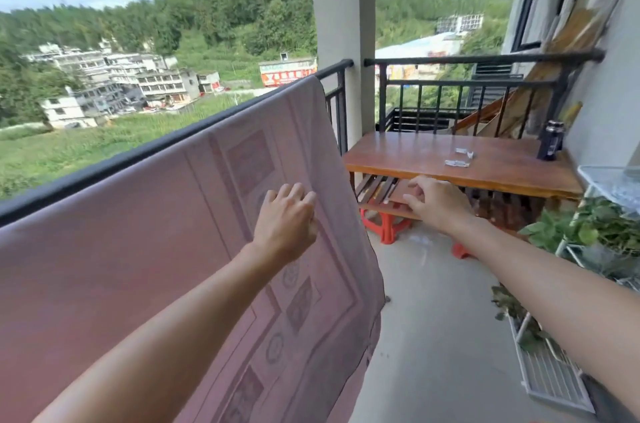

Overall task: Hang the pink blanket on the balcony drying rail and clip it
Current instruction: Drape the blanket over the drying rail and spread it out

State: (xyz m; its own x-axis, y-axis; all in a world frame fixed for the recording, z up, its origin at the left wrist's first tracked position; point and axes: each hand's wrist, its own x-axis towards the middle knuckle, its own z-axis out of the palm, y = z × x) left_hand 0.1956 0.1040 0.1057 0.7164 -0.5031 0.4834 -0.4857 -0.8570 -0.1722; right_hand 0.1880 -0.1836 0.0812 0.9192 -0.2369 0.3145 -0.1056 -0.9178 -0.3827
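Past pink blanket [138, 232], clips [459, 157] lie on table [398, 155]; left hand [284, 220], right hand [437, 204] loosely curled, empty.

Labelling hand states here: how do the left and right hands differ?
Left hand is against the pink blanket; right hand is past the blanket's edge, in front of the wooden table. Left hand's fingers curl at the cloth, pinching or not I cannot tell; right hand's fingers curl loosely and hold nothing, pointing toward the clips on the table. Shared: both show their backs; neither holds a clip.
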